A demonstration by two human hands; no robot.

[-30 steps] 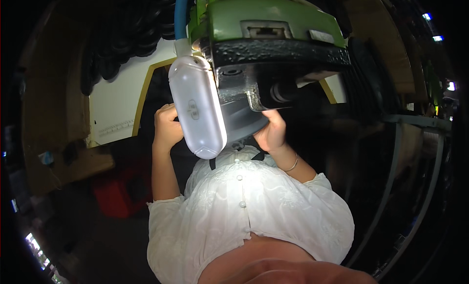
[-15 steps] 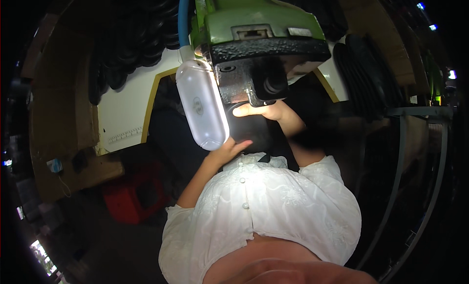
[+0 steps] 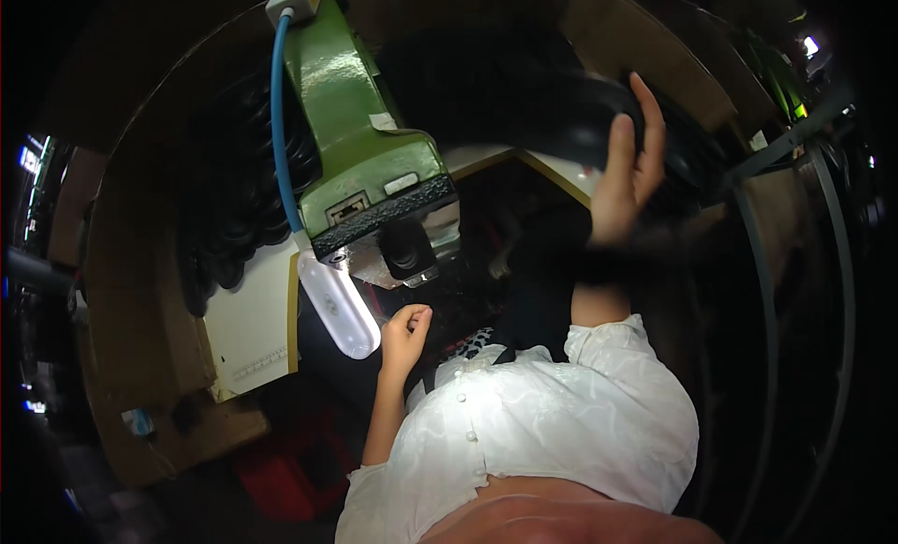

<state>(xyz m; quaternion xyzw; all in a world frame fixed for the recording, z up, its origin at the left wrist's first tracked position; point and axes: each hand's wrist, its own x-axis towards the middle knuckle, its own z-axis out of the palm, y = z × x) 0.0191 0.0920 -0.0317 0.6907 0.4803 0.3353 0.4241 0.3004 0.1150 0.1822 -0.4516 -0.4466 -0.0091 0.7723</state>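
Note:
My right hand point(image 3: 629, 174) is raised at the right, thumb and fingers stretched out and apart. Beside its thumb lies a long, curved black piece point(image 3: 552, 123), smeared by motion; its material cannot be made out. My left hand point(image 3: 404, 338) is low, just right of a white oval lamp point(image 3: 339, 305), with its fingertips pressed together. Whatever they pinch, if anything, is too small to tell. Above the left hand stands the green machine head point(image 3: 374, 170), with a black textured band and a dark round knob underneath.
A blue cable point(image 3: 280, 123) runs down the machine to the lamp. Black curved pieces are heaped at the left point(image 3: 245, 188). A white tabletop point(image 3: 248, 319) with a yellow edge borders the dark gap. Cardboard point(image 3: 140, 291) surrounds the left side; a metal frame point(image 3: 762, 263) stands right.
My right hand has left the underside of the machine and swung out to the right, opening. My left hand has closed its fingers. The machine sits farther left in view.

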